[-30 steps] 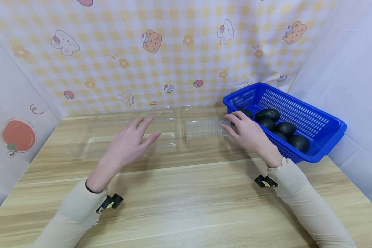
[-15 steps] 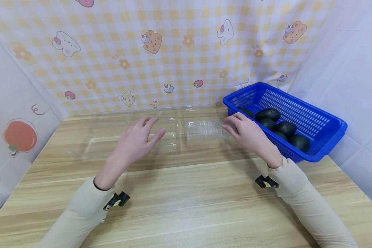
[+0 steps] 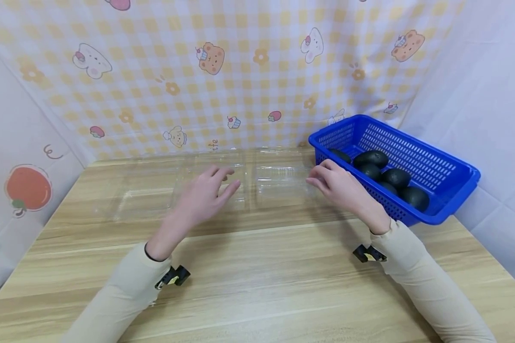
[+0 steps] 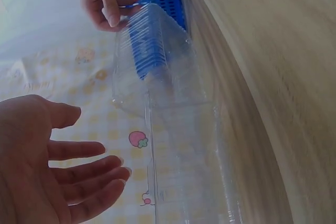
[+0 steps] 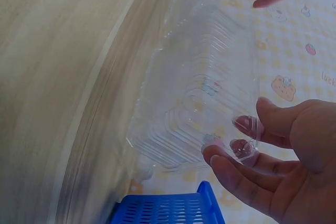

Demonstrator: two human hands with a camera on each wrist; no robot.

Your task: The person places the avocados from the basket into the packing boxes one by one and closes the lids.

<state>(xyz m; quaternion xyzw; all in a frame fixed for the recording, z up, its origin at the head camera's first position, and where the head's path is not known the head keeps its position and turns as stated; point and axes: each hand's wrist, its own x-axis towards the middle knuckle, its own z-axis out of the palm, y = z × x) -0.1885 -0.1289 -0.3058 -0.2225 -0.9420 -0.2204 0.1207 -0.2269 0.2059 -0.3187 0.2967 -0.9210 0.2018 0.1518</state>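
At the right end of a clear plastic clamshell box (image 3: 279,186), my right hand (image 3: 341,188) pinches the edge between thumb and fingers. The right wrist view shows the box's ribbed wall (image 5: 194,98), with some fingertips seen through the plastic. My left hand (image 3: 201,197) hovers with fingers apart over another clear box (image 3: 239,190), slightly blurred. Nothing is in its grasp in the left wrist view, where the palm (image 4: 26,166) faces the held box (image 4: 152,51). A further clear box (image 3: 146,190) lies at the left. Transparent outlines make it hard to tell where each box ends.
A blue slotted basket (image 3: 448,166) stands at the right, close behind my right hand. Several dark avocados (image 3: 396,178) lie in it. The wooden table (image 3: 262,281) meets a checked curtain (image 3: 257,85) at the back.
My left hand has moved right, toward the held box. My right hand has stayed nearly in place, lowering a little, while the box in it has tilted.
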